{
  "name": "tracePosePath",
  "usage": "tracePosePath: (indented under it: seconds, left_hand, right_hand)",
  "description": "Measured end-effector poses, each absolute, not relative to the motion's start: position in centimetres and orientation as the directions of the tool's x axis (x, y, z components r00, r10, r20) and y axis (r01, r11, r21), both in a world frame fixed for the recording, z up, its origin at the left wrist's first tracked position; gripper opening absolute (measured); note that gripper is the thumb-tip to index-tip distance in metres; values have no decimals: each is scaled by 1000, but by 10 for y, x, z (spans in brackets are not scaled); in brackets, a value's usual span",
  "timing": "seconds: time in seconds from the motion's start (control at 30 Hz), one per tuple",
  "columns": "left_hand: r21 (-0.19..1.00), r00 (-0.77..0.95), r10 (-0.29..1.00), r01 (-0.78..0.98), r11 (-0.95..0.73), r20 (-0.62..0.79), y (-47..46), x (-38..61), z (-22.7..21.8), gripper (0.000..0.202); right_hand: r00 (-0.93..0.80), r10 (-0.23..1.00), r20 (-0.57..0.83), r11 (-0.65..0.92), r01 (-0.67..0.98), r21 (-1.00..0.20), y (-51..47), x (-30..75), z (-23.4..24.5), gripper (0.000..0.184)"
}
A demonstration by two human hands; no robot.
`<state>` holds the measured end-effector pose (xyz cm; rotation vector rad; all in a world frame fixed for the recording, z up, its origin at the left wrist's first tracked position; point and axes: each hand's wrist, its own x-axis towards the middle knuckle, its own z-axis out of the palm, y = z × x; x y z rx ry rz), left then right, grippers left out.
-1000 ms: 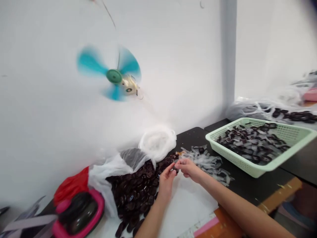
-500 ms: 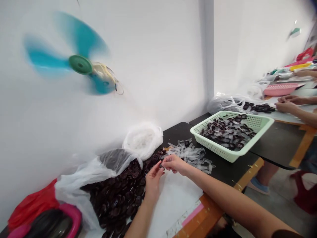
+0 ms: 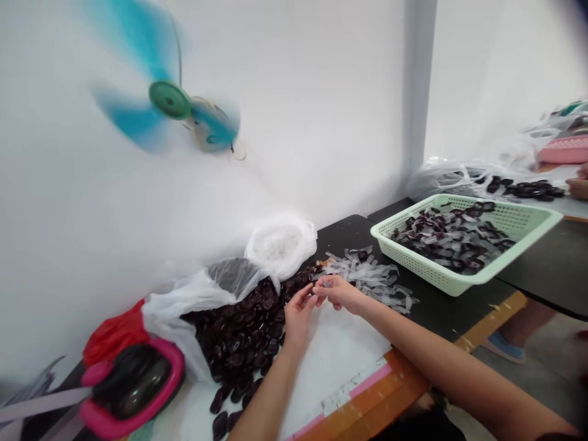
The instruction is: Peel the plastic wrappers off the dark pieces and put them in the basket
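My left hand [image 3: 298, 315] and my right hand [image 3: 339, 292] meet fingertip to fingertip above the white sheet [image 3: 342, 340]. Both are closed in a pinch around a small dark piece [image 3: 314, 290], mostly hidden by the fingers. Left of my left hand spreads a heap of shiny dark brown pieces [image 3: 248, 324], some spilling from a translucent white plastic bag [image 3: 184, 309]. Just beyond my right hand lies a loose pile of clear, whitish strips [image 3: 367, 275].
A pale green basket [image 3: 478, 278] of dark pieces and strips stands to the right. A white bag [image 3: 282, 248] rests by the wall. A pink-rimmed dark object [image 3: 133, 386] is at lower left. A blue fan [image 3: 169, 101] spins above. Another person's hand [image 3: 577, 184] shows far right.
The view has swung, so the table, basket and fan sit differently in it. My hands remain together in a pinch, and the dark piece is now more covered by the fingers.
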<state>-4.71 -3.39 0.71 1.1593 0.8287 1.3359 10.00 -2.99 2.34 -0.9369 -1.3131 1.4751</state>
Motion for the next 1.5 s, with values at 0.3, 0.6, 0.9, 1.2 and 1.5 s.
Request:
tracePosePath:
  seconds: [0.3, 0.6, 0.9, 1.2, 1.5]
  left_hand:
    - [956, 75, 983, -258, -141, 165, -35, -47, 4, 33]
    - [914, 107, 990, -405, -36, 87, -35, -45, -1, 34]
    - [852, 136, 990, -522, 40, 37, -33, -48, 2, 33]
    - [852, 118, 993, -521, 40, 26, -33, -47, -3, 33]
    - [911, 102, 989, -408, -60, 111, -33, -48, 0, 30]
  right_hand:
    - [-327, 945, -11, -88, -220, -971, -29, 104, 25, 27]
    - [-303, 953, 10, -94, -327, -940, -32, 102, 27, 36]
    - [-379, 925, 26, -102, -314, -944, -35, 107, 32, 32]
    - [-327, 943, -64, -150, -246, -958, -34, 104, 30, 27]
    - [-302, 952, -55, -138, -258, -956, -37, 101, 32, 26]
